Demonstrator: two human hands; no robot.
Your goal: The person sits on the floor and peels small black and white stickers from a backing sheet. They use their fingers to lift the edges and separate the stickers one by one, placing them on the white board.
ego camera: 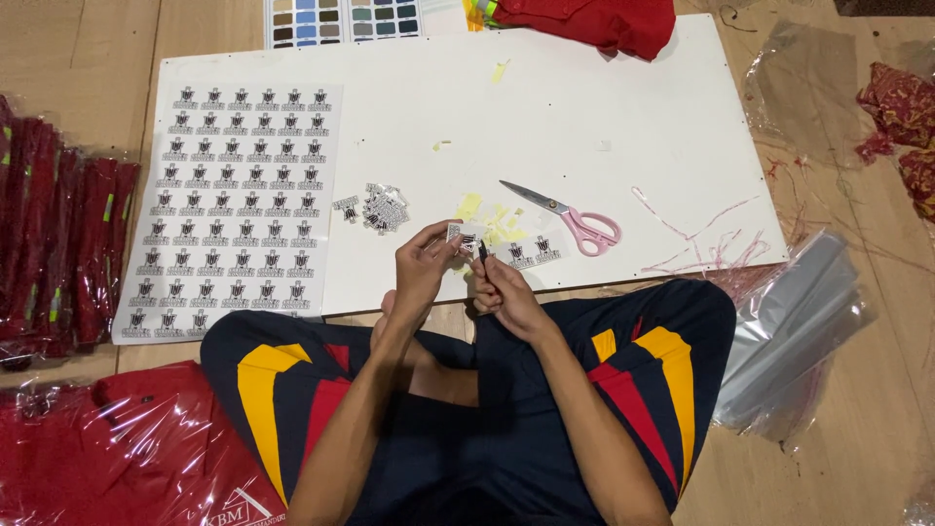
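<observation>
My left hand (421,265) pinches a small cut-out sticker (466,234) by its left edge, above the near edge of a white board (584,107). My right hand (499,288) is at the sticker's lower right corner, fingertips closed on it beside a small dark strip. Two more cut stickers (532,253) lie on the board just right of my hands. A pile of cut stickers (382,207) rests to the left, with yellow backing scraps (487,216) beside it. A full sheet of printed stickers (234,205) covers the board's left part.
Pink-handled scissors (573,218) lie on the board right of the scraps. Packed red garments in clear bags (58,244) stack at the left and another at bottom left (127,448). Empty clear bags (794,331) lie at the right. Red cloth (594,21) sits at the board's far edge.
</observation>
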